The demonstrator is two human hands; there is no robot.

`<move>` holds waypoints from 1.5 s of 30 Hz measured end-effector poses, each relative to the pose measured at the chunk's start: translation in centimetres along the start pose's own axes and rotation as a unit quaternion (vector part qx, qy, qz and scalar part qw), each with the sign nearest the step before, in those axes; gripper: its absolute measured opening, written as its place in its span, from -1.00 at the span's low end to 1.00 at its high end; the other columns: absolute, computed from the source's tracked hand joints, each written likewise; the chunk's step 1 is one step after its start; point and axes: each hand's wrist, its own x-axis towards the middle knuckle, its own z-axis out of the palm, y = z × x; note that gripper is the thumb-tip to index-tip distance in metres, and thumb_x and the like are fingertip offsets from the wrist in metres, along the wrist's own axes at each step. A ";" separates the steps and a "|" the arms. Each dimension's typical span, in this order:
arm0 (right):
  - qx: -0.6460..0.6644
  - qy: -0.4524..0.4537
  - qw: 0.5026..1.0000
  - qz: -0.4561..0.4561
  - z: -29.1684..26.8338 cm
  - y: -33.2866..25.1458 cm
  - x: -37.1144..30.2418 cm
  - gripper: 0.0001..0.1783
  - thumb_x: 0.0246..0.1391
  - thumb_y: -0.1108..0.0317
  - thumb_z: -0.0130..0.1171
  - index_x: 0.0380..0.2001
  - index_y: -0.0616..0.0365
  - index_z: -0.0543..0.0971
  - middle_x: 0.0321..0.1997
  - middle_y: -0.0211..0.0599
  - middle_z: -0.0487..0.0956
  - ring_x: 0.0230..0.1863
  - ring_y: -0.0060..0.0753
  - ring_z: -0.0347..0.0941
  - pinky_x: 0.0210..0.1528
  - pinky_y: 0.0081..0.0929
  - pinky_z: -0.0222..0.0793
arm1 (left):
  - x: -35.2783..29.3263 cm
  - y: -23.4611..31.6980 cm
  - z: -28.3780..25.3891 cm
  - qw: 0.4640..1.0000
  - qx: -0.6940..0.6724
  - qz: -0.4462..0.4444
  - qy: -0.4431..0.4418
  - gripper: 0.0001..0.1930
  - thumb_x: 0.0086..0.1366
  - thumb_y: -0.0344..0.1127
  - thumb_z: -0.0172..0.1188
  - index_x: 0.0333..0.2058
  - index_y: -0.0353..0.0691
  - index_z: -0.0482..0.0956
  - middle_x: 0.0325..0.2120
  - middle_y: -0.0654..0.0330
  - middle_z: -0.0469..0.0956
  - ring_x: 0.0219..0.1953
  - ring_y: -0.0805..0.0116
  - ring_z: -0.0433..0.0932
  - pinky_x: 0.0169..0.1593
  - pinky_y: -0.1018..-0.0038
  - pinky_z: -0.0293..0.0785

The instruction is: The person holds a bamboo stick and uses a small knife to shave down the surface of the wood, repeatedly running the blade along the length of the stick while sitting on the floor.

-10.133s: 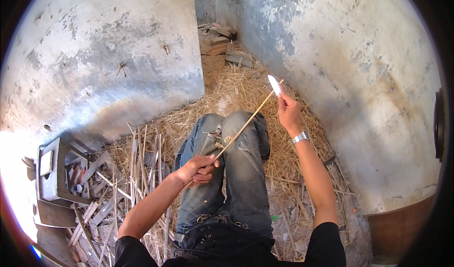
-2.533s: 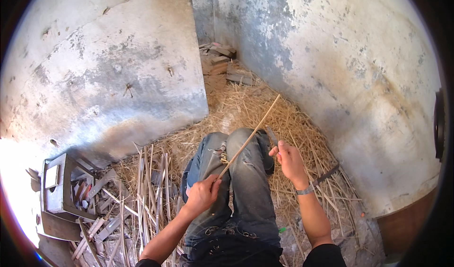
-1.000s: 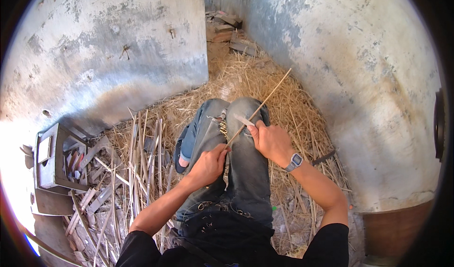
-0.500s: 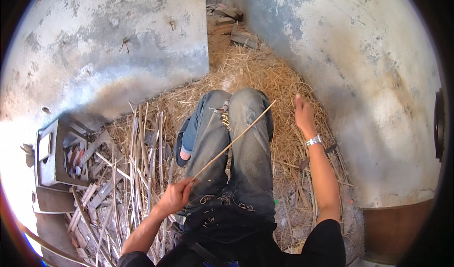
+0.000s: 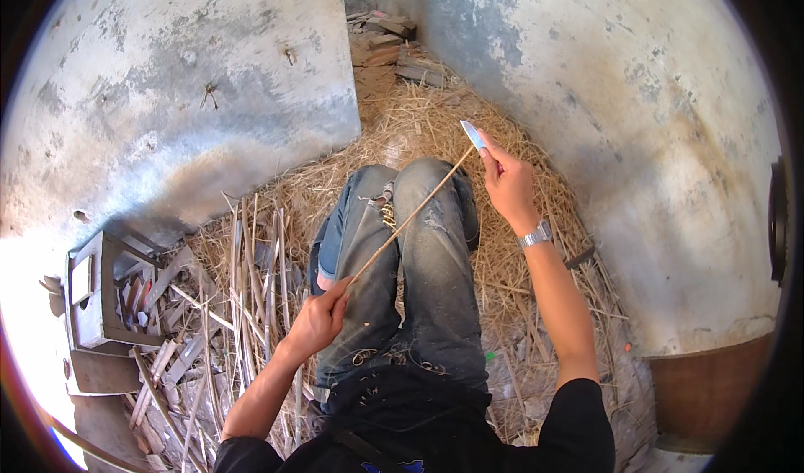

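Note:
My left hand (image 5: 320, 318) is closed round the lower end of a thin, pale wooden stick (image 5: 410, 219). The stick slants up and to the right across my jeans. My right hand (image 5: 509, 181), with a metal watch on its wrist, grips a knife (image 5: 472, 134) whose handle is mostly hidden in the fingers. The short, shiny blade points up and left, and its edge lies at or very near the stick's far tip. Whether blade and wood touch I cannot tell. Thin curled shavings lie on my lap near the waist.
Long split strips of wood (image 5: 245, 280) lie to my left, beside a worn box (image 5: 109, 293) holding scraps. Straw and shavings (image 5: 435, 117) cover the floor ahead and to the right. Stained walls (image 5: 628, 138) rise on both sides, with wood pieces (image 5: 389, 33) stacked in the far gap.
My right hand has moved left and turned, bringing the knife blade into sight at the stick's tip. The left hand and stick have shifted slightly upward, with the tip further left.

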 end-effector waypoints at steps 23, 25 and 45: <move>0.101 -0.113 0.988 -0.038 3.0 -0.6 -4.2 -0.59 0.33 0.40 0.28 0.22 0.05 0.67 -0.34 -0.07 0.77 -0.65 -0.55 0.40 -0.54 -0.46 0.32 | 4.2 0.2 1.1 0.999 -0.025 0.032 0.009 -0.62 0.49 -0.38 0.13 0.22 -0.33 0.56 -0.44 -0.30 0.57 -0.35 -0.20 0.66 -0.24 0.16 0.55; 0.153 -0.089 0.980 -0.093 4.0 -2.2 -5.0 -0.58 0.31 0.43 0.28 0.23 0.06 0.66 -0.31 -0.04 0.77 -0.64 -0.45 0.48 -0.52 -0.40 0.38 | 6.2 1.0 2.0 0.998 -0.041 0.039 0.005 -0.64 0.49 -0.38 0.13 0.19 -0.31 0.58 -0.40 -0.32 0.58 -0.28 -0.35 0.64 -0.21 0.10 0.55; -0.031 0.035 0.999 -0.013 2.7 3.0 0.3 -0.53 0.32 0.44 0.27 0.28 -0.05 0.63 -0.46 -0.18 0.74 -0.70 -0.59 0.35 -0.63 -0.47 0.24 | 3.1 0.5 -2.3 0.995 -0.005 -0.035 -0.096 -0.68 0.54 -0.39 0.06 0.18 -0.22 0.61 -0.44 -0.15 0.61 -0.37 -0.04 0.68 -0.17 0.21 0.56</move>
